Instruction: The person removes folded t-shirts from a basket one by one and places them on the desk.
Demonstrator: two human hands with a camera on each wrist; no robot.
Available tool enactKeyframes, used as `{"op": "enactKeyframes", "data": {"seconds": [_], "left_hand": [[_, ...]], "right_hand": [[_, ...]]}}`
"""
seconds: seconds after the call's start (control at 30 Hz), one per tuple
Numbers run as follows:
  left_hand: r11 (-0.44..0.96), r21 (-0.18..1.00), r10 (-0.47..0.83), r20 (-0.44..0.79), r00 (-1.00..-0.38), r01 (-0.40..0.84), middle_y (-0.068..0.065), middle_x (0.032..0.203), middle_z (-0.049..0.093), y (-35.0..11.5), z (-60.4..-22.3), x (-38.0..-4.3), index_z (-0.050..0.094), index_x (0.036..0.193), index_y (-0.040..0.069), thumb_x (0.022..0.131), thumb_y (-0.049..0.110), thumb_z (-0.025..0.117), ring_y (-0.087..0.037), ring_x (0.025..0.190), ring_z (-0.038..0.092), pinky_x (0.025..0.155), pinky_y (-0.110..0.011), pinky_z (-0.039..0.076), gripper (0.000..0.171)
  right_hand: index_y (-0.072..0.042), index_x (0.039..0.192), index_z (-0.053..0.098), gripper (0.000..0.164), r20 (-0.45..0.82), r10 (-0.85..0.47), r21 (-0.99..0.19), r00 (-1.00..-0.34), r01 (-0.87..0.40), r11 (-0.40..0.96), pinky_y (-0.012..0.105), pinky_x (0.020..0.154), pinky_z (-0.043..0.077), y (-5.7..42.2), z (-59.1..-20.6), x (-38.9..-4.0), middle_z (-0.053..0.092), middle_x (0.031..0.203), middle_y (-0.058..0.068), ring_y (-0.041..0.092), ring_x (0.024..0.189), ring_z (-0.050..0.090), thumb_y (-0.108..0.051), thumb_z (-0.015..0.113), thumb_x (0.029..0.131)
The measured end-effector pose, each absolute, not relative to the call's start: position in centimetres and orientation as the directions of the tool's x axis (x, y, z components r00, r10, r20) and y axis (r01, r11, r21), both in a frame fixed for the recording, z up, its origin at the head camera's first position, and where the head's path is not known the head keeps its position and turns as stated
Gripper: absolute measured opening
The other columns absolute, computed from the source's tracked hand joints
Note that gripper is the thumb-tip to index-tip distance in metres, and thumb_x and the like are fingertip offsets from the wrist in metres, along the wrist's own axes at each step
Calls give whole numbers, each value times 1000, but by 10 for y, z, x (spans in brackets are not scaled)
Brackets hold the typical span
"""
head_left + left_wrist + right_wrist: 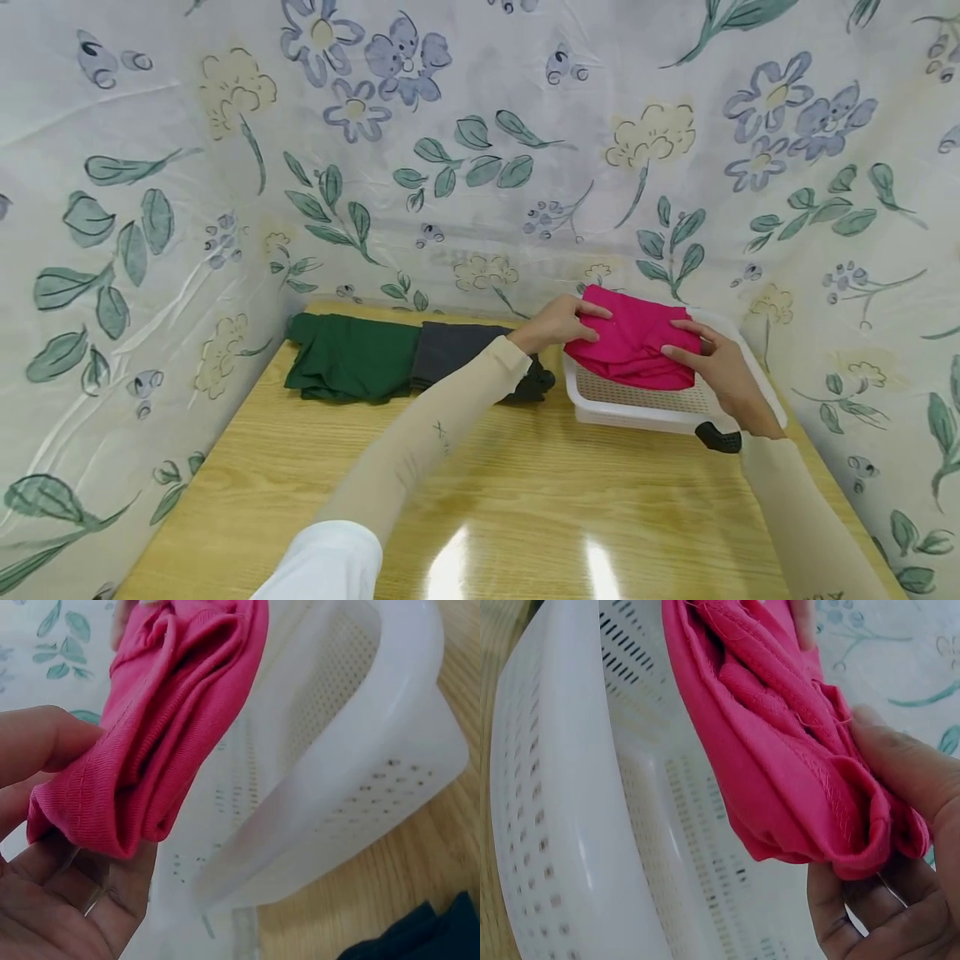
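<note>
A folded pink cloth is held over the white perforated basket by both hands. My left hand grips its left end, thumb on one side and fingers on the other; the left wrist view shows the cloth's stacked folds between them. At the opposite end my right hand pinches the cloth the same way. Seen from the right wrist, loose threads and seams run along the folded pink layers. Below the cloth, the basket's holed floor shows.
On the wooden table, a folded green cloth lies at the back left. Beside it sits a dark grey cloth, partly behind my left forearm. Floral-patterned sheeting rises behind the table and along both sides.
</note>
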State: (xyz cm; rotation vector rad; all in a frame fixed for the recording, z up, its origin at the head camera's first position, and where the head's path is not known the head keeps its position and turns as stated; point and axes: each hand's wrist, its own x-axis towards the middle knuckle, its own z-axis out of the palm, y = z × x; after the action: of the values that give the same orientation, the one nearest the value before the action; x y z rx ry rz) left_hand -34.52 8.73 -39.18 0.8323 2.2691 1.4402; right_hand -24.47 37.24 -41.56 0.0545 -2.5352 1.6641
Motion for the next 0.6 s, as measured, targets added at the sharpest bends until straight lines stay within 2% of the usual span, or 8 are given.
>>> {"op": "enactKeyframes", "data": {"seconds": [0.07, 0.27, 0.37, 0.6], "left_hand": [[319, 900, 625, 36, -779, 298, -9, 116, 62, 82, -390, -345, 73, 132, 16, 92, 4, 75, -16, 94, 49, 65, -23, 43, 42], [315, 897, 623, 51, -781, 310, -7, 133, 59, 66, -389, -343, 72, 133, 15, 94, 9, 76, -15, 105, 52, 69, -22, 48, 40], [318, 889, 627, 63, -777, 329, -6, 129, 59, 56, -390, -343, 71, 135, 16, 95, 10, 75, -16, 100, 51, 68, -23, 47, 40], [303, 890, 645, 73, -761, 342, -7, 116, 60, 22, -396, -346, 68, 139, 16, 95, 9, 75, -17, 88, 45, 65, -24, 42, 45]], "right_hand": [[-10, 152, 50, 62, 115, 17, -914, -993, -99, 393, 18, 80, 55, 368, -414, -246, 61, 117, -7, 6, 96, 64, -24, 75, 97], [-5, 152, 48, 63, 102, 15, -918, -995, -88, 387, 19, 76, 55, 349, -407, -246, 63, 110, -8, 5, 90, 64, -19, 75, 97], [-5, 153, 47, 64, 98, 17, -918, -995, -84, 388, 19, 76, 55, 340, -404, -246, 62, 113, -3, 7, 91, 63, -21, 75, 97], [-12, 153, 49, 65, 119, -27, -910, -993, -119, 398, 19, 81, 55, 317, -405, -251, 56, 136, 17, 13, 104, 60, -28, 76, 96]]}}
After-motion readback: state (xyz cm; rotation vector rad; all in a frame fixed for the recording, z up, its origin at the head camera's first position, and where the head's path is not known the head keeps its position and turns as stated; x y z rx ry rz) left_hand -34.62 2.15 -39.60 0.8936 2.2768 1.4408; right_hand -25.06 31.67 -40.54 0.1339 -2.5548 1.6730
